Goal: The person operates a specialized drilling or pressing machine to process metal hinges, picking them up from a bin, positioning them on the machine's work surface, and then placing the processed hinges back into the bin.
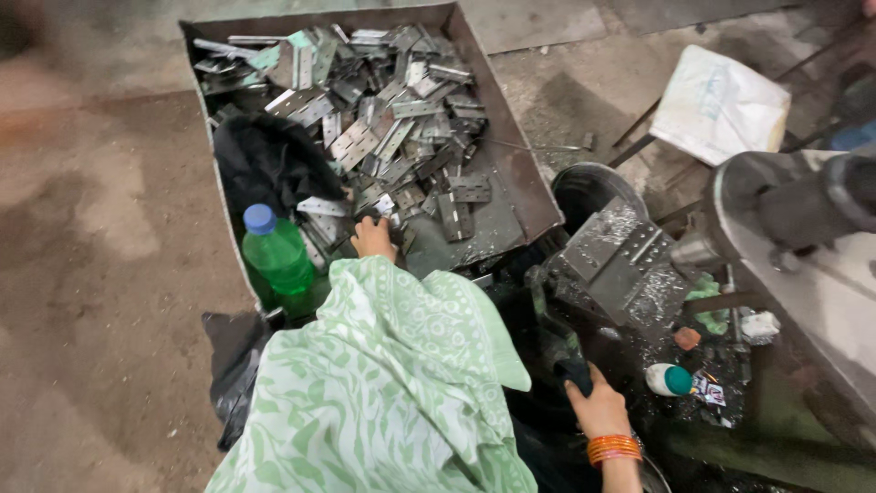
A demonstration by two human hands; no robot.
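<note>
So from the head camera, the left hand (pixel 372 239) is down in the near end of the big metal tray (pixel 520 173) on the floor, fingers curled in among the flat metal hinge plates (pixel 383 128) heaped toward the far side. I honestly can't tell if it's closed on a plate or just resting on them, the green patterned sleeve (pixel 392 383) covers the wrist and the fingertips are buried. Those plates look stiff, thin and sharp-edged, probably a bit oily, light one at a time but heavy as a pile; I'd pinch one by its long edges, away from the corners. The right hand (pixel 598 406), with orange bangles at the wrist, is clamped on a dark knob or handle (pixel 575 372) near the press block (pixel 620 265) on the right. What that handle connects to is lost in shadow. A green bottle (pixel 276 251) stands at the tray's near-left corner beside a black cloth (pixel 269 160). The machine on the right is cut off by the frame edge.
</note>
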